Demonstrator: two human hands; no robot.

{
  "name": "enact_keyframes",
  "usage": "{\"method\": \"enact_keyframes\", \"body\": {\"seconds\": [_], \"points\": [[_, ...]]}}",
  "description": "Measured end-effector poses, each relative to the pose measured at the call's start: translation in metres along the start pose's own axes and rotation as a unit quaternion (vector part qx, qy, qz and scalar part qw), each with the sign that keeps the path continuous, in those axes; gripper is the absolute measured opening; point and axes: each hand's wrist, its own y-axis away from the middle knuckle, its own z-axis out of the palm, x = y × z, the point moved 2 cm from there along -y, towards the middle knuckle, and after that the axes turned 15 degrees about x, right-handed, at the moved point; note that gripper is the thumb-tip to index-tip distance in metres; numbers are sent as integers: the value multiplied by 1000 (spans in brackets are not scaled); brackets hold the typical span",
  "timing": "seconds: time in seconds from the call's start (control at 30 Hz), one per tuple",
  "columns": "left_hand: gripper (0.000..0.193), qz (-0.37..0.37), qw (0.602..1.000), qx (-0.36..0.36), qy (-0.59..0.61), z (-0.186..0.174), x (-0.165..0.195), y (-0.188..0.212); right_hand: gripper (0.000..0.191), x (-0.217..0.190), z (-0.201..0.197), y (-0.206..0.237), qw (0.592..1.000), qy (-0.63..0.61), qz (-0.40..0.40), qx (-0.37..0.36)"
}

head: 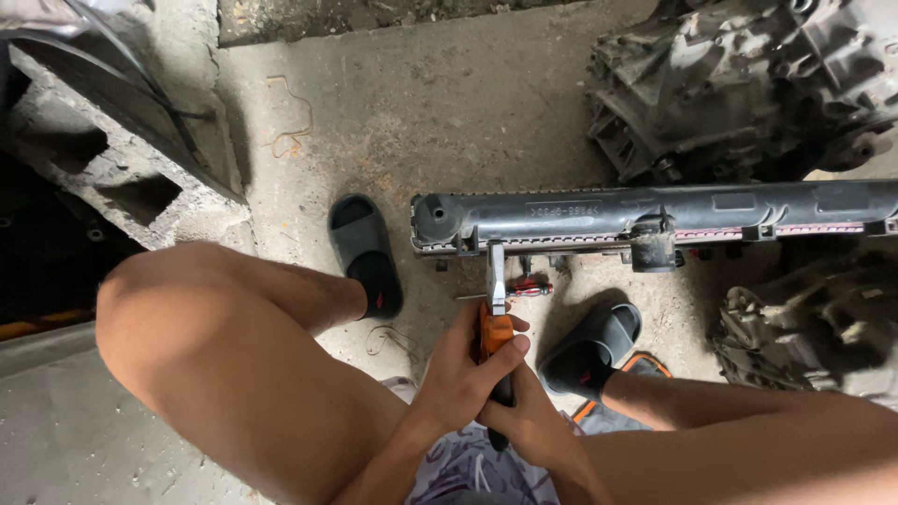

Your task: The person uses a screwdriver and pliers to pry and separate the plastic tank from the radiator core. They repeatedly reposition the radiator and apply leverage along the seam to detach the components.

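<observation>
A long black plastic radiator tank (599,213) lies across the concrete floor in front of me. Orange-handled pliers (496,313) point up at its lower edge, their metal jaws touching the crimped rim near the left end. My left hand (463,369) wraps the orange handle from the left. My right hand (524,416) grips the lower part of the handles just beneath it. Both hands sit between my bare knees.
My feet wear black slides, one at the left (367,251) and one at the right (594,344). A small red tool (529,288) lies under the tank. A greasy engine casing (748,84) sits behind, another metal part (804,323) at right, concrete blocks (112,159) at left.
</observation>
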Motion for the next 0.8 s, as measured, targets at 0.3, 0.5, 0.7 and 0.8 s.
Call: {"method": "enact_keyframes", "body": {"seconds": [0.3, 0.5, 0.7, 0.8], "points": [[44, -7, 1000, 16, 0, 2, 0, 3, 68, -15, -5, 12, 999, 50, 2, 11], [47, -3, 999, 20, 25, 3, -6, 4, 65, -5, -7, 7, 1000, -19, -11, 11], [41, -25, 993, -49, 100, 5, -13, 0, 68, -1, 2, 10, 990, -138, -2, 10], [36, -51, 991, -44, 120, 7, -15, 2, 70, -7, 4, 13, 991, -119, -19, 50]]}}
